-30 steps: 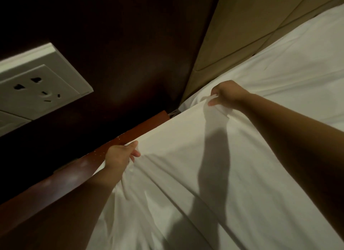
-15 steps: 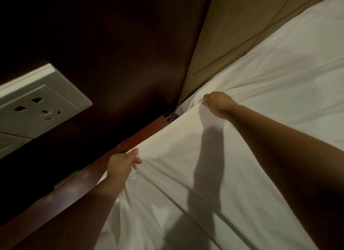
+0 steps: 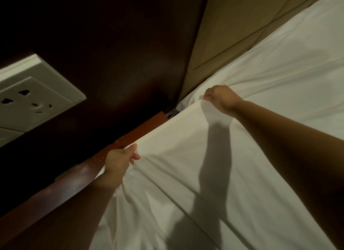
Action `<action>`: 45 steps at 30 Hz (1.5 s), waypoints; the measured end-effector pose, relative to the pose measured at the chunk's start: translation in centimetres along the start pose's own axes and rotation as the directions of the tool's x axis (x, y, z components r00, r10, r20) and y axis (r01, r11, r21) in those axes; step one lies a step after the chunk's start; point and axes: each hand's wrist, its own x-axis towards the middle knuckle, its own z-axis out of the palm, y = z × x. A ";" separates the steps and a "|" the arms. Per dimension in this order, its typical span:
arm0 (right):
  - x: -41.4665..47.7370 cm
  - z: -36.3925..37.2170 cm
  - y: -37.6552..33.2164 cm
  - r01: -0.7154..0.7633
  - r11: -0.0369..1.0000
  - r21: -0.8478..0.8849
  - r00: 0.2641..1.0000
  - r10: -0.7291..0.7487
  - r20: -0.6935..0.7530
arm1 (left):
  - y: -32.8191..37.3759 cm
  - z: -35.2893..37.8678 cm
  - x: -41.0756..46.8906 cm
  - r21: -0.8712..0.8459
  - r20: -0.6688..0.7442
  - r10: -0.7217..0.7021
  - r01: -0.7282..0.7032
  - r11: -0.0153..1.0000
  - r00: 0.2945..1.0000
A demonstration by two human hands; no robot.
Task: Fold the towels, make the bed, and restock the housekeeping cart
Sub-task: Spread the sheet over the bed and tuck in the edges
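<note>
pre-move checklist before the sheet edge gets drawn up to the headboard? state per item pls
1. Left hand grips the sheet by its edge: ok.
2. Right hand grips the same edge: ok, fingers curled round it.
3. Edge straight and taut between the hands: ok.
4. Sheet smooth below the left hand: not ok, creases bunch there.
5. Edge up at the headboard: not ok, white bedding shows beyond it.
6. Sheet free of the wooden rail: cannot tell, the edge runs right along it.
</note>
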 end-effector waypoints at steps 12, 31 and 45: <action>2.1 2.3 0.1 -0.015 0.988 -0.153 0.997 0.003 -0.079 | 0.1 0.2 0.2 0.129 -0.010 -0.009 0.011 0.992 1.000; 3.0 3.2 1.3 -0.004 0.998 0.069 0.999 0.008 -0.049 | 12.9 14.8 0.9 0.696 0.343 0.493 -0.569 0.439 0.800; -2.3 -0.1 5.6 -0.078 0.976 0.205 0.997 0.072 0.035 | 15.9 18.0 -0.7 0.662 0.089 -0.029 -0.038 0.749 0.996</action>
